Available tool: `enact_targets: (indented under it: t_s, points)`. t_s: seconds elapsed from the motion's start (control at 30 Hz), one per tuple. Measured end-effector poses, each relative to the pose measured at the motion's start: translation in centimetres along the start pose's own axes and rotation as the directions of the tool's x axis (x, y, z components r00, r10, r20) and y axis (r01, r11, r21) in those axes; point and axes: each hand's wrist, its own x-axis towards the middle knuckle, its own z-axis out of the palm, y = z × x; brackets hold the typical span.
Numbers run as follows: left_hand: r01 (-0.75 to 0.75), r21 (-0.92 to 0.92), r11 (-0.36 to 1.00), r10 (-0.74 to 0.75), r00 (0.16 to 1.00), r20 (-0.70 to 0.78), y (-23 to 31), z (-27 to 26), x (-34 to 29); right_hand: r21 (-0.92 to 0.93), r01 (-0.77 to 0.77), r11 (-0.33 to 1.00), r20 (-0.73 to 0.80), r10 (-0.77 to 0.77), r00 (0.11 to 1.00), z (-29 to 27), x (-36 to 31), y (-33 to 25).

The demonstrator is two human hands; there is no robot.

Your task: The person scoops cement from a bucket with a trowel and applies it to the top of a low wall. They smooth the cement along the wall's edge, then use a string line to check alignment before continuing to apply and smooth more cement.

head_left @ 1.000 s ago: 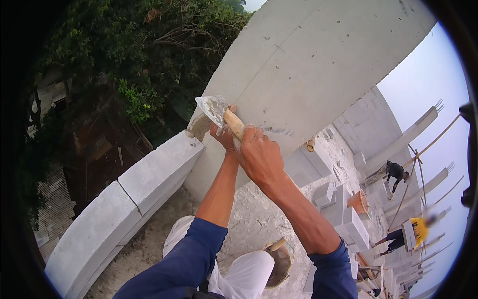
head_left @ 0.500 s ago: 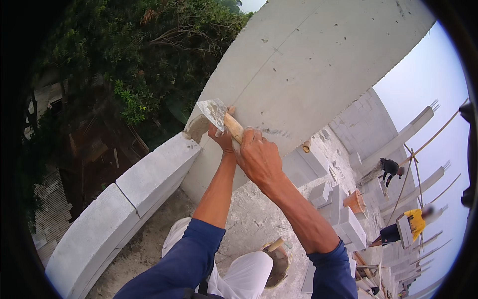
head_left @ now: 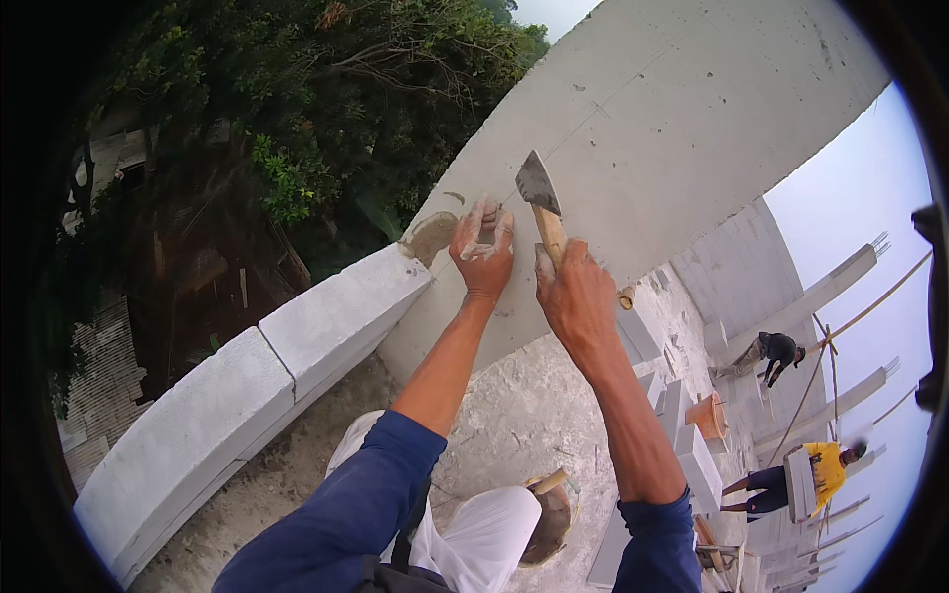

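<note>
My right hand (head_left: 576, 296) grips the wooden handle of a trowel (head_left: 539, 185) whose flat metal blade is smeared grey and points up. The blade stands in front of the large smooth grey concrete face (head_left: 643, 168). Left of it, my left hand (head_left: 482, 247) is raised near that face, its dusty fingers half curled, with a gap between thumb and fingers. Beside it, wet-looking mortar (head_left: 431, 238) sticks to the concrete just above the end of a pale block wall (head_left: 341, 306). I cannot make out anything held in the left hand.
Near my knee stands a bucket (head_left: 550, 524) with a handle sticking out. Pale blocks (head_left: 699, 465) and an orange bucket (head_left: 707, 415) are at right. Farther off, one person (head_left: 776, 354) bends over and another (head_left: 819, 474) carries a block. Trees (head_left: 297, 99) drop away left of the wall.
My hands have come apart: the trowel has lifted off to the right and its blade turned upward. My left hand now shows its fingers beside the mortar. The view has shifted slightly.
</note>
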Motion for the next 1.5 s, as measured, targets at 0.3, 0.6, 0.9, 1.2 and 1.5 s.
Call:
enact_targets:
  t_s: [0.3,0.6,0.9,1.2,1.5]
  points:
    - [-0.146,0.073,0.986,0.143,0.988,0.053,0.5,-0.8,1.4,-0.022,0.024,0.999,0.088,-0.022,0.996,0.0,-0.8,-0.5]
    - [-0.158,0.135,0.978,0.157,0.987,0.016,-1.2,-0.1,0.8,0.035,0.109,0.993,0.051,-0.111,0.992,1.6,0.0,-0.6]
    - [-0.162,0.028,0.986,0.161,0.986,0.032,-1.5,0.0,0.8,0.035,0.078,0.996,0.062,-0.08,0.995,3.0,0.1,-0.7]
    - [-0.249,0.068,0.966,0.249,0.968,0.016,-2.5,0.3,1.2,0.042,0.122,0.992,0.041,-0.124,0.992,3.1,0.5,-0.5]
    - [-0.129,0.089,0.988,0.114,0.981,0.159,-0.3,-1.5,1.5,0.308,-0.136,0.942,0.098,0.111,0.989,0.4,-4.8,0.2]
